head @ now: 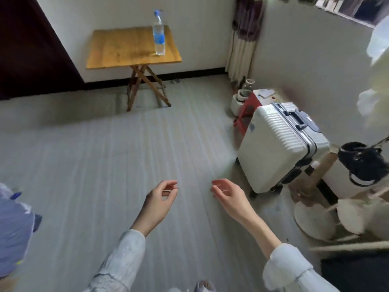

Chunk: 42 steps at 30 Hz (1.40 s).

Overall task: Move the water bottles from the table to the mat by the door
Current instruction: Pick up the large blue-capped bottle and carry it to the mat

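Note:
One clear water bottle (159, 33) with a blue cap and blue label stands upright near the right front corner of a small wooden folding table (117, 49) against the far wall. My left hand (161, 199) and my right hand (228, 196) hang low over the grey floor, well short of the table. Both hold nothing, with fingers loosely curled and apart. The mat is not in view.
A dark door (31, 49) fills the far left. A white suitcase (280, 144) stands on the right, with a red stool (248, 106), jars and clutter behind it. A blue-grey object (14, 232) sits at the left edge. Grey plank floor (105, 154) stretches between me and the table.

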Tool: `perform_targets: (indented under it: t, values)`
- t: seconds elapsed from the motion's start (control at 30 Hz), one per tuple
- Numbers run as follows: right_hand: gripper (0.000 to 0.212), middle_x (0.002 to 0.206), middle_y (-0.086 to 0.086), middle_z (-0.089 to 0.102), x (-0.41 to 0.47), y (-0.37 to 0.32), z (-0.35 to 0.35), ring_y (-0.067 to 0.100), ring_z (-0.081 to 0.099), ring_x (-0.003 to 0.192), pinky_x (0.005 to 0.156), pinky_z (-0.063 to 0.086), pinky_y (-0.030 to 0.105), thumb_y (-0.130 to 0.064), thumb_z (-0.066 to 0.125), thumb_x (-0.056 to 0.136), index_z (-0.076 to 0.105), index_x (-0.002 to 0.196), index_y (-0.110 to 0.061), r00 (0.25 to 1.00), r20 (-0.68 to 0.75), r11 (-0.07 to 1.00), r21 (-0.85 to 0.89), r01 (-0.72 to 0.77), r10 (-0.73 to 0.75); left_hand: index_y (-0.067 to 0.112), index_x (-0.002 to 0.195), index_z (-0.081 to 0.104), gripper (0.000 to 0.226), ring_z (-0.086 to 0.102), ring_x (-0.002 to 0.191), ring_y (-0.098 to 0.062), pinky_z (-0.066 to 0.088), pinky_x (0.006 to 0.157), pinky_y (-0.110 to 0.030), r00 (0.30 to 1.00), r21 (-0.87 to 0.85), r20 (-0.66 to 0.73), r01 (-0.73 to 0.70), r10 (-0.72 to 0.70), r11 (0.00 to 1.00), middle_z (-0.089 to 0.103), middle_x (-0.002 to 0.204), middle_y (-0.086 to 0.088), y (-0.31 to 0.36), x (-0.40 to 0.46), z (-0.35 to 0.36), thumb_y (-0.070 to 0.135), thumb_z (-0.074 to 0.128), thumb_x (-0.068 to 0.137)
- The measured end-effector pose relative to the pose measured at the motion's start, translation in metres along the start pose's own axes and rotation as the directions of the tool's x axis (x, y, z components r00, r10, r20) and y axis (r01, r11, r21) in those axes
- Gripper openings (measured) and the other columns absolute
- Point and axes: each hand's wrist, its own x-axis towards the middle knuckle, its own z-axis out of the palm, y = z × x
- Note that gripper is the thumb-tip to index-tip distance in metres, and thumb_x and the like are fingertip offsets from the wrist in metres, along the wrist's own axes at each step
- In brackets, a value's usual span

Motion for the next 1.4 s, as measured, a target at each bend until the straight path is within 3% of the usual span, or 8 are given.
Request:
perform_targets:
  t: [0.17, 0.3, 0.47, 0.67, 0.87, 1.0, 1.17, 1.4]
  values:
    - [0.02, 0.099, 0.008, 0.07, 0.113, -0.047, 0.022, 0.017, 0.066, 0.089, 0.078, 0.05, 0.025, -0.026, 0.053, 0.089, 0.061, 0.104, -0.016, 0.989, 0.134, 0.998, -0.025, 0.059, -0.055, 0.015, 0.104, 0.059, 0.018, 0.061, 0.097, -0.024, 0.048, 0.093, -0.042, 0.99, -0.072, -0.11, 0.085, -0.093, 0.994, 0.066, 0.102, -0.008, -0.006, 0.087, -0.044, 0.011, 0.054, 0.088]
    - [0.018, 0.096, 0.008, 0.069, 0.208, -0.082, 0.05, 0.019, 0.065, 0.086, 0.076, 0.05, 0.027, -0.025, 0.053, 0.089, 0.06, 0.104, -0.016, 0.98, 0.19, 0.997, -0.047, 0.069, -0.059, 0.021, 0.099, 0.058, 0.016, 0.062, 0.097, -0.026, 0.049, 0.093, -0.045, 0.985, -0.093, -0.117, 0.119, -0.13, 0.988, 0.066, 0.101, -0.009, -0.014, 0.172, -0.083, 0.011, 0.054, 0.088]
    - [0.018, 0.097, 0.01, 0.069, 0.344, -0.139, 0.079, 0.021, 0.065, 0.088, 0.078, 0.05, 0.031, -0.023, 0.055, 0.088, 0.061, 0.103, -0.015, 0.981, 0.164, 0.993, -0.051, 0.109, -0.099, 0.025, 0.096, 0.059, 0.012, 0.062, 0.096, -0.024, 0.049, 0.092, -0.046, 0.986, -0.101, -0.142, 0.071, -0.085, 0.992, 0.064, 0.095, -0.002, -0.005, 0.313, -0.15, 0.017, 0.055, 0.088]
    - [0.019, 0.092, 0.004, 0.068, 0.475, -0.207, 0.086, 0.017, 0.065, 0.087, 0.075, 0.048, 0.026, -0.024, 0.054, 0.088, 0.061, 0.103, -0.016, 0.983, 0.124, 0.989, -0.042, 0.145, -0.138, 0.023, 0.096, 0.059, 0.012, 0.061, 0.096, -0.025, 0.049, 0.091, -0.045, 0.983, -0.087, -0.175, 0.044, -0.059, 0.995, 0.065, 0.098, -0.005, 0.021, 0.457, -0.217, 0.016, 0.053, 0.088]
    - [0.018, 0.094, 0.007, 0.07, 0.6, -0.237, 0.079, 0.019, 0.065, 0.086, 0.078, 0.051, 0.031, -0.022, 0.055, 0.088, 0.062, 0.102, -0.013, 0.989, 0.081, 0.992, -0.021, 0.126, -0.124, 0.037, 0.088, 0.058, 0.017, 0.062, 0.095, -0.02, 0.051, 0.089, -0.042, 0.992, -0.069, -0.114, 0.047, -0.055, 0.997, 0.067, 0.098, -0.001, 0.037, 0.58, -0.227, 0.02, 0.053, 0.088]
    - [0.019, 0.094, 0.009, 0.071, 0.702, -0.258, 0.072, 0.02, 0.066, 0.086, 0.082, 0.053, 0.037, -0.022, 0.055, 0.088, 0.063, 0.102, -0.012, 0.985, 0.096, 0.989, -0.016, 0.145, -0.143, 0.037, 0.088, 0.057, 0.018, 0.062, 0.096, -0.023, 0.05, 0.089, -0.042, 0.989, -0.071, -0.125, 0.075, -0.083, 0.995, 0.066, 0.099, -0.001, 0.047, 0.667, -0.229, 0.019, 0.053, 0.089]
    - [0.02, 0.094, 0.007, 0.07, 0.831, -0.308, 0.045, 0.018, 0.066, 0.088, 0.082, 0.054, 0.034, -0.026, 0.055, 0.088, 0.062, 0.102, -0.015, 0.976, 0.115, 0.983, 0.011, 0.183, -0.183, 0.032, 0.096, 0.059, 0.013, 0.061, 0.098, -0.016, 0.05, 0.09, -0.036, 0.984, -0.06, -0.172, 0.044, -0.054, 0.997, 0.065, 0.099, 0.003, 0.094, 0.79, -0.244, 0.023, 0.053, 0.089]
    - [0.018, 0.094, 0.003, 0.069, 0.958, -0.342, 0.028, 0.016, 0.065, 0.089, 0.081, 0.053, 0.03, -0.028, 0.055, 0.088, 0.062, 0.1, -0.017, 0.972, 0.138, 0.981, -0.018, 0.193, -0.189, 0.041, 0.094, 0.055, 0.016, 0.06, 0.099, -0.011, 0.05, 0.09, -0.037, 0.987, -0.073, -0.156, 0.023, -0.034, 0.997, 0.065, 0.104, 0.003, 0.128, 0.921, -0.252, 0.026, 0.051, 0.089]
